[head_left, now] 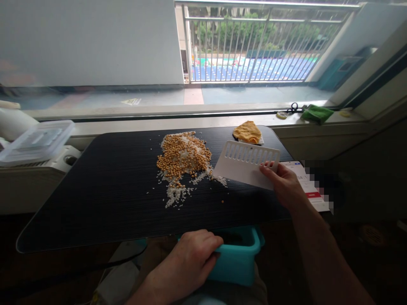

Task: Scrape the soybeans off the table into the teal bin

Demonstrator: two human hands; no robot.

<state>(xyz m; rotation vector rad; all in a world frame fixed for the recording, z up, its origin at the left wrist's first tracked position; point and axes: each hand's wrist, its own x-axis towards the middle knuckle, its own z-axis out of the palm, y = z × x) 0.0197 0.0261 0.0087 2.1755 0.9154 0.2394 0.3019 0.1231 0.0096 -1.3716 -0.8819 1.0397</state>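
My right hand [286, 182] pinches the corner of a white flat plastic scraper [244, 167] with a row of slots along its upper edge. The scraper is held over the right part of the black table [95, 199], its left end close to spilled white grains. A heap of yellow soybeans [184, 156] mixed with white rice [176, 195] lies left of it. Below the table's front edge, my left hand [197, 254] grips the rim of a turquoise plastic bin [235, 264]. The bin's inside is dark, so its contents cannot be made out.
A folded yellow cloth [248, 132] lies at the table's back right. A phone [307, 186] sits by the right edge. Scissors [294, 108] and a green cloth [317, 114] rest on the windowsill. At left stands a clear plastic lid [38, 140].
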